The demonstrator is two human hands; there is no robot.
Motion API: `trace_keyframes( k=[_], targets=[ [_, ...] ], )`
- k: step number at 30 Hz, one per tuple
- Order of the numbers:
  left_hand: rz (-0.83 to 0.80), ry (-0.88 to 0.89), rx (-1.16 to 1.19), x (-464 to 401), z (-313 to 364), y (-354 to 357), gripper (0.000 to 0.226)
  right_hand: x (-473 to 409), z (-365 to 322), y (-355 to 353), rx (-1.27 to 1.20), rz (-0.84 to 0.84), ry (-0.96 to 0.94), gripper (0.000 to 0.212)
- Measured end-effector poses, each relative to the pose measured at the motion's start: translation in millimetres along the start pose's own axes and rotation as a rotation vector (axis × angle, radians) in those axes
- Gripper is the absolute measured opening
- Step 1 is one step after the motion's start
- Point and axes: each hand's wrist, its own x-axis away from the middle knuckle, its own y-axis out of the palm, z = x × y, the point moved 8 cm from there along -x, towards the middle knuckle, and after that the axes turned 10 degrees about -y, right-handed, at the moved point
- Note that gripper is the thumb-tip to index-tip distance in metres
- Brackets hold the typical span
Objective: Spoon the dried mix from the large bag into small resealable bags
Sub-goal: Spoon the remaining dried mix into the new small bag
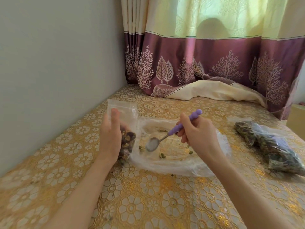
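Landmark: large bag, clear plastic, lying flat and spread open on the bench, which wears a gold floral cover.

Left hand: at the large bag's left edge, fingers curled round a small bag, holding it upright. Its clear top stands above the fingertips.

Small bag, contents: dark dried mix with pale and green pieces, filling the lower half; upper half see-through.

Right hand: above the large bag's middle, fingers closed round the purple handle of a spoon.

Spoon: metal bowl pointing left and down, hanging over the large bag's left part, just beside the small bag; whether anything lies in the bowl cannot be told.

Large bag, contents: only a few scattered green bits and crumbs.

Filled bags: a pile of small bags packed with dark mix, well to the right of the large bag; the count cannot be told.

Curtain: behind the large bag, purple lower band with leaf and tree patterns, hem resting on the bench.

Wall: plain, left of the large bag.
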Motion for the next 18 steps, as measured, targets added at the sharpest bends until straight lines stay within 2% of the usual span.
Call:
trace_keyframes(
  k=[3,7,12,18],
  targets=[
    [0.023,0.022,-0.029,-1.0,-1.5,-0.7,0.037,0.2,3.2,3.8,0.005,-0.037,0.027,0.056],
    [0.007,0.023,-0.049,-1.7,-5.4,1.6,0.06,2.8,8.1,8.3,-0.056,-0.036,0.072,0.051],
    [-0.007,0.024,-0.052,0.0,-2.2,2.8,0.033,9.8,20.8,19.5,-0.197,0.0,0.163,0.057],
    [-0.002,0.032,-0.059,-0.5,-1.6,2.5,0.027,15.8,36.8,32.3,-0.315,-0.043,0.324,0.044]
  ],
)
